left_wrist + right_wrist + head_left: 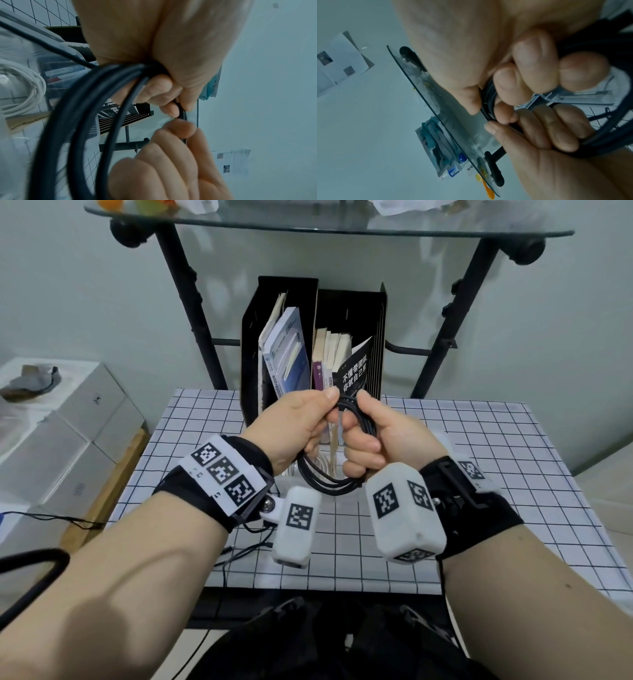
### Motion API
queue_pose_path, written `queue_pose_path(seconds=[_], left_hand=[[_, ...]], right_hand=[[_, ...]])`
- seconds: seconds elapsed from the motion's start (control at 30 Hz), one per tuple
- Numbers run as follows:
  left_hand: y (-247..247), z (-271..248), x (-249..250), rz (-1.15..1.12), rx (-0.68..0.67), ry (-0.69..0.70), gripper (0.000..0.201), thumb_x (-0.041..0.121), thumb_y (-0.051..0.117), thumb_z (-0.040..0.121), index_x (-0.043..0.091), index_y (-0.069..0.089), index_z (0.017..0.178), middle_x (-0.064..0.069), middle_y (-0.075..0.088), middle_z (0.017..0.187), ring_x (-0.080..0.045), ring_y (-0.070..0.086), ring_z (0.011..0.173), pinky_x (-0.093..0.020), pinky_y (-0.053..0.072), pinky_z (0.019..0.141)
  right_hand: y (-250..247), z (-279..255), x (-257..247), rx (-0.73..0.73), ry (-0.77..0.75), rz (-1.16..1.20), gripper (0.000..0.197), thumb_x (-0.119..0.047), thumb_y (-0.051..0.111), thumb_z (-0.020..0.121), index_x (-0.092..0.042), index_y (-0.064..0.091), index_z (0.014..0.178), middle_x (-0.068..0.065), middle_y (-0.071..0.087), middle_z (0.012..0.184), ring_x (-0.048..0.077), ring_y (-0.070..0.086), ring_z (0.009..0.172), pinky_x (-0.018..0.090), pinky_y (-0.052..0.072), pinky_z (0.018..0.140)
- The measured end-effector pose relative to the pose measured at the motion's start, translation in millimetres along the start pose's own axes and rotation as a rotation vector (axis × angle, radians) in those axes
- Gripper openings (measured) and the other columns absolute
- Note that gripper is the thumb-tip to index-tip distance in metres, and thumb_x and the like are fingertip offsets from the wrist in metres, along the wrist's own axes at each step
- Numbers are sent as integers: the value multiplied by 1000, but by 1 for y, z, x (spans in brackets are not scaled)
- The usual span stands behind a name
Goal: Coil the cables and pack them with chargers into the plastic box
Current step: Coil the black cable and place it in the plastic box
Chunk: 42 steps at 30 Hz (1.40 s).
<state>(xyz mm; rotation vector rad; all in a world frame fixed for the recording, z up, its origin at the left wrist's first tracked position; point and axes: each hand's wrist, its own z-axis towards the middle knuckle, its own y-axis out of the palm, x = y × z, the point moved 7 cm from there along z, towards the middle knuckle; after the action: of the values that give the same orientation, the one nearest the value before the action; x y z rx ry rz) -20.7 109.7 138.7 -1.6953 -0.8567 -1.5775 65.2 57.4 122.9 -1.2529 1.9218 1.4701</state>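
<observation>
Both hands hold a coiled black cable (325,484) (72,121) (489,97) above the checkered table (479,460). My left hand (308,419) (171,54) pinches the strands at the top between thumb and fingers. My right hand (370,436) (530,65) is fisted round the right side of the coil, and its loops hang below both hands. In the left wrist view a coiled white cable (36,83) lies inside a clear plastic box (56,56) beneath the hands. No charger shows.
A black file holder (253,344) with books and booklets stands just behind the hands. A glass shelf (308,224) on a black frame spans above. White boxes (68,422) are stacked at the left. Thin black wires (246,546) trail over the table's front edge.
</observation>
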Motion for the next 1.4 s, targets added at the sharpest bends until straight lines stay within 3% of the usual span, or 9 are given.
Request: queue_pose_path(seconds=[0.23,0.37,0.63,0.8,0.9,1.03,1.2,1.3,1.4], left_hand=[[-11,1,-9,-5,23,-62,55,51,31,98,13,64,76,-4,59,58,-17,50,52,-26,43,56],[-18,-1,-24,30,-1,-98,52,43,31,100,12,64,75,-11,61,68,-20,52,59,-34,47,69],[-15,-7,-39,295,-103,-166,17,14,44,98,19,60,97,2,64,76,-10,56,60,-28,46,67],[-21,-13,-49,410,-134,-210,28,10,53,92,23,64,115,7,66,72,-11,51,53,-28,47,58],[-19,-15,-46,432,-149,-200,20,16,57,91,20,68,108,6,68,72,-16,51,63,-35,47,65],[-12,-13,-46,350,-170,-243,8,15,64,88,8,65,92,2,69,69,-10,61,57,-34,53,71],[-8,-16,-52,-49,-145,-369,13,3,60,88,11,50,83,-8,71,71,-20,68,75,-33,53,81],[-11,-18,-49,-22,-167,-321,7,10,55,93,9,59,88,-4,70,69,-18,66,76,-39,48,94],[-10,-18,-44,90,-207,-292,17,16,51,96,10,67,99,3,63,63,-9,61,65,-32,50,88]], right_hand=[[-5,-2,-11,60,-55,143,42,-43,37,99,-18,44,65,-7,23,38,7,17,27,23,7,44],[-15,-4,-29,87,-154,323,44,-43,36,99,-18,43,64,-7,24,36,8,20,25,18,12,41],[-50,-8,-42,296,-318,603,48,-45,34,99,-19,43,59,-7,24,36,10,17,29,19,9,47],[-78,-19,-52,494,-426,687,39,-28,38,97,-20,36,59,-5,23,36,13,17,30,15,22,37],[-87,-24,-52,537,-485,696,35,-25,34,96,-19,37,62,-3,26,42,17,19,35,21,25,48],[-83,-20,-48,536,-548,699,34,-24,26,97,-17,38,66,0,30,51,17,25,39,24,32,55],[-93,-22,-57,582,-616,776,30,-14,29,94,-16,37,66,1,31,52,17,27,41,25,33,56],[-108,-27,-61,664,-655,762,23,-7,30,92,-14,36,70,4,34,51,19,31,44,27,38,56],[-113,-25,-58,732,-666,714,21,-11,32,96,-12,38,76,5,37,48,19,34,42,27,39,55]])
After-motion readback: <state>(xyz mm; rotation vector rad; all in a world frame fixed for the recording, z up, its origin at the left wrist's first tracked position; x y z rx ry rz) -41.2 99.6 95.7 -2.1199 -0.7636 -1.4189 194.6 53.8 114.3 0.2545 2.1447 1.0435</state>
